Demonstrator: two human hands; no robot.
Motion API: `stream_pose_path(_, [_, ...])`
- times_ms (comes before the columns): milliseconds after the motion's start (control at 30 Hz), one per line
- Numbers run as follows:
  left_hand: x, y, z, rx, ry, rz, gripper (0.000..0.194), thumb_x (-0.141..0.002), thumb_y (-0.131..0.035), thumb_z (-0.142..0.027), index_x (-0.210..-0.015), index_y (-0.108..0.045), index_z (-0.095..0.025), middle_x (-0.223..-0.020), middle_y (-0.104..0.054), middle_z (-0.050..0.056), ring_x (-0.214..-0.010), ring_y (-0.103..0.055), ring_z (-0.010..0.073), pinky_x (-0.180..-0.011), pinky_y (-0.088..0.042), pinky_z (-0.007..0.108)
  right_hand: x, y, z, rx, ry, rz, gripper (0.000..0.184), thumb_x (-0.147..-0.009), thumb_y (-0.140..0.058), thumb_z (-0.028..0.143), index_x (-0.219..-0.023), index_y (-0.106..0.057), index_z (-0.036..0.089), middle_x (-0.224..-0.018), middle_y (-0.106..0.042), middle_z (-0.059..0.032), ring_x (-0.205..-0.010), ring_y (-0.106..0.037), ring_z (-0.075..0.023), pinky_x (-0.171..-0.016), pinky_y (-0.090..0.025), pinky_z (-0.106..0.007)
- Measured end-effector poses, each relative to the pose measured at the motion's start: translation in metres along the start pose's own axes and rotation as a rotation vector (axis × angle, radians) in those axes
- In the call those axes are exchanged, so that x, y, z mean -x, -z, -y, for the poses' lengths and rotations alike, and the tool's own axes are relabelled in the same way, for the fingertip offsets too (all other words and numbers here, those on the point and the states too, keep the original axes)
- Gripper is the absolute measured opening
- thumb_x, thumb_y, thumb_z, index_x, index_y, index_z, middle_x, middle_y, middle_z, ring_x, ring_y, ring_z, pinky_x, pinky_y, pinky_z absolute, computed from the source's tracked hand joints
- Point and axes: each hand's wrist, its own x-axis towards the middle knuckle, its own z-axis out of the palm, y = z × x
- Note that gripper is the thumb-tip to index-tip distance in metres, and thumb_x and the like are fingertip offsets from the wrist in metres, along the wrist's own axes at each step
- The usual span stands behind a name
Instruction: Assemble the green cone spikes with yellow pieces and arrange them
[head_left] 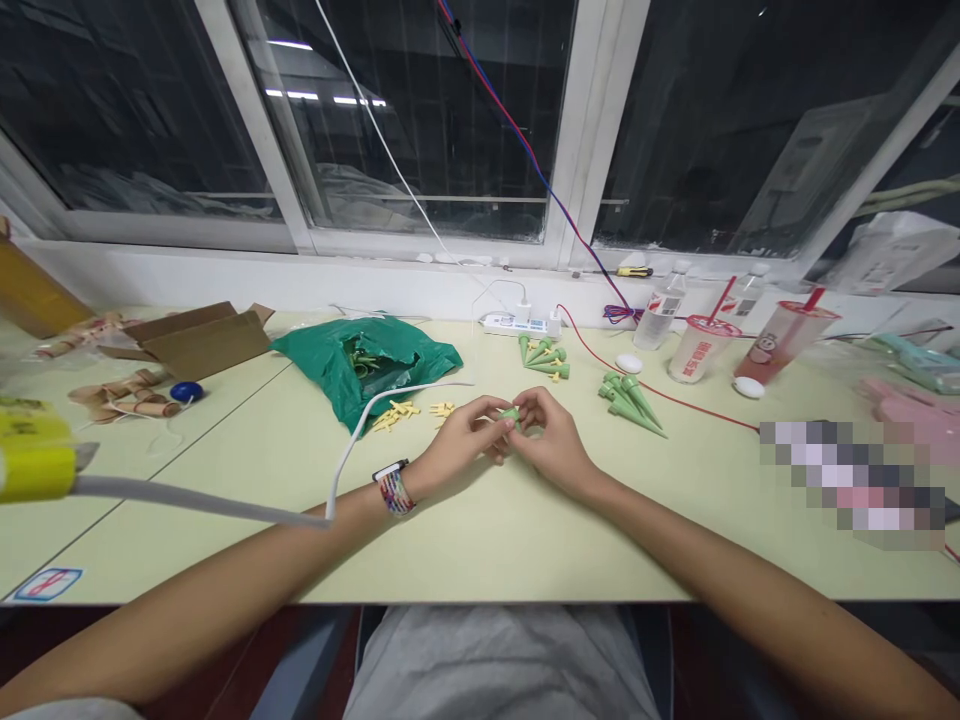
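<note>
Dark window panes (420,130) in white frames rise behind a pale yellow-green table (487,550), where a person in a grey shirt sits with both bare forearms stretched over the surface. A green plastic bag (420,350) lies crumpled and open beyond the left hand (466,442), with green items showing in its mouth; to its left sits an open cardboard box (202,345). The left wrist wears a multicoloured band (395,490), and the right hand (559,440) faces the left at the middle of the table. To the right stand two cups with red straws, one nearer (701,348) and one farther right (784,342), near a clear bottle (660,315). A white power strip (517,325) rests by the sill. A bunch of green cones (628,402) lies right of the hands, while a second green group (541,356), with yellow bits among it, lies just beyond them. Loose yellow pieces (397,414) lie beside the bag. Smallest of all, a small green piece (511,413) is held above the table between the two hands, thumbs and curled fingers of both pinching it, its shape mostly hidden by the fingertips
</note>
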Motion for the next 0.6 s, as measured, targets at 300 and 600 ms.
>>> stream_pose_path(300, [-0.005, 0.012, -0.006, 0.171, -0.039, -0.1, 0.044, -0.084, -0.079, -0.039, -0.122, -0.072, -0.017, -0.104, -0.073, 0.009, -0.089, -0.072, 0.0215, -0.078, -0.061, 0.035, -0.001, 0.013, -0.004, -0.031, -0.089, 0.103, 0.024, -0.083, -0.073, 0.04, -0.096, -0.062, 0.023, -0.079, -0.064, 0.0005, -0.071, -0.06, -0.0162, -0.066, -0.048, -0.029])
stream_pose_path(600, [-0.004, 0.014, -0.005, 0.268, -0.055, -0.045, 0.048, -0.086, -0.077, -0.034, -0.131, -0.069, -0.019, -0.116, -0.071, 0.011, -0.099, -0.072, 0.0233, -0.084, -0.059, 0.035, 0.004, 0.014, -0.003, 0.119, -0.046, 0.142, 0.023, -0.093, -0.061, 0.036, -0.075, -0.059, 0.022, -0.063, -0.052, 0.0038, -0.061, -0.046, -0.0142, -0.06, -0.036, -0.028])
